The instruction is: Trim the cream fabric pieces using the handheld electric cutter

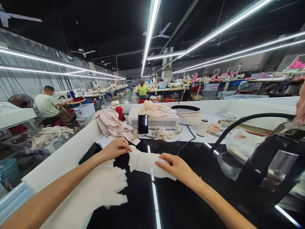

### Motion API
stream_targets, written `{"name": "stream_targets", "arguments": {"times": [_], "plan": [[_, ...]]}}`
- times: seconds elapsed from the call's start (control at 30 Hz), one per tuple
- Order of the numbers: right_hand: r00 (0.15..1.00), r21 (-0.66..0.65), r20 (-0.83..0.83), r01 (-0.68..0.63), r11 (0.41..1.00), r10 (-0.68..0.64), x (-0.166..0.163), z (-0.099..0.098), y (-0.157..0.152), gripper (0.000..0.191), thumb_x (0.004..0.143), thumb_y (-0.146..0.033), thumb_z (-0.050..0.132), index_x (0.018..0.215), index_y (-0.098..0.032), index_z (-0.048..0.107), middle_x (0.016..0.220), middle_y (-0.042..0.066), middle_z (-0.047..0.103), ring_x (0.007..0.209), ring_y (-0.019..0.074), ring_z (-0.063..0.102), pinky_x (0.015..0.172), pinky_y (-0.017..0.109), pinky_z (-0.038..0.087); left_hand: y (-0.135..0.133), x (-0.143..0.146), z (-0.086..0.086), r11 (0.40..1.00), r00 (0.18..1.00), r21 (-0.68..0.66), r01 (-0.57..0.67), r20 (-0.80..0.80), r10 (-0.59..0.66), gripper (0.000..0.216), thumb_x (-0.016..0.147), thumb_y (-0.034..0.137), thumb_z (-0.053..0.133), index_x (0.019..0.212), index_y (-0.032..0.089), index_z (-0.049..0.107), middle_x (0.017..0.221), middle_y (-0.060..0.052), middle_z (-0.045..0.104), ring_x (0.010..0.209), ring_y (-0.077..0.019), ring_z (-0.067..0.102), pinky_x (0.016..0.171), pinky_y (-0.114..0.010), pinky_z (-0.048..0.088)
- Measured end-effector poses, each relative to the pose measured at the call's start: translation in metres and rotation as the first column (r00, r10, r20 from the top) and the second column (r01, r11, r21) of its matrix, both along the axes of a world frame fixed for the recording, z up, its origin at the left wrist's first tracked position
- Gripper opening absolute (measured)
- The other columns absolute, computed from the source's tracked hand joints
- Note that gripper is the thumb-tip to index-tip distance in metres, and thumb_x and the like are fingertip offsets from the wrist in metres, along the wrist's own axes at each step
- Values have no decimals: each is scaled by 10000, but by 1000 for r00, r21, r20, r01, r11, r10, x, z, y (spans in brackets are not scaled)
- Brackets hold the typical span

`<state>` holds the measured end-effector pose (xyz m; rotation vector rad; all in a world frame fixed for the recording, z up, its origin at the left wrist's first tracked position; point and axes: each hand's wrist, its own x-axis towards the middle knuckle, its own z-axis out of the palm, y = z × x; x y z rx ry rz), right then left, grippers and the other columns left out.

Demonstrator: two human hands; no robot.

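A small cream fabric piece (pixel 145 162) is stretched between my two hands above the glossy black tabletop (pixel 133 210). My left hand (pixel 116 149) pinches its upper left corner. With thumb and fingers, my right hand (pixel 172 163) grips the piece's right part. Beneath my left forearm lies a spread stack of cream fabric pieces (pixel 95 190), their ends fanned toward the middle of the table. The forearm hides part of that stack.
Behind my hands stand a white vented box (pixel 162 122) topped with cream cloth (pixel 156 109), a phone (pixel 143 124) and a white bottle (pixel 202 128). Pinkish fabric (pixel 111 124) is heaped at left. A black cable (pixel 245 124) arches at right near another person's hand (pixel 300 108).
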<state>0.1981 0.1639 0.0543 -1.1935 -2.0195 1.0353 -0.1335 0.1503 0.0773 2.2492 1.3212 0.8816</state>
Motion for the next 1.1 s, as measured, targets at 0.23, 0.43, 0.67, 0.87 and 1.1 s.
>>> {"name": "stream_targets", "arguments": {"times": [0.23,0.43,0.67,0.87,1.1], "plan": [[955,186,252,112,976,-158,-8,-12,15,195,968,-408,635,871,-260,717,767,13,737,768,254,709,672,326,423,41,-2,-21,998,993,-58,-24,-117,17,121,1040,182,774,990,232,872,1109,-30,775,971,-196,745,949,-325,605],[900,261,390,97,960,-197,-12,-16,20,165,1022,-349,616,967,-270,750,918,48,826,876,277,781,730,328,469,55,-3,-33,997,978,-50,-55,-205,44,169,1141,347,764,1200,192,795,1254,-78,775,1083,-236,769,1009,-438,667],[861,314,469,48,948,-198,-15,-21,23,176,1044,-307,593,1014,-283,764,1020,57,860,972,275,813,733,315,500,38,15,-40,991,970,84,-106,-210,122,400,1096,118,524,1233,238,881,1300,-103,743,1263,-281,728,1145,-401,585],[843,337,494,38,941,-211,-15,-22,21,209,1090,-289,535,1023,-287,732,993,48,864,936,261,822,695,313,473,23,28,-43,995,942,-33,98,-320,-104,456,1074,382,814,1514,270,772,1629,-120,696,1526,-344,635,1323,-479,477],[808,361,530,58,931,-256,-18,-23,21,241,1163,-287,433,1063,-283,652,888,41,848,791,248,818,604,296,392,32,25,-47,992,918,-74,103,-377,-124,618,1102,502,787,1649,249,650,1635,-150,692,1523,-367,632,1328,-514,459]]}}
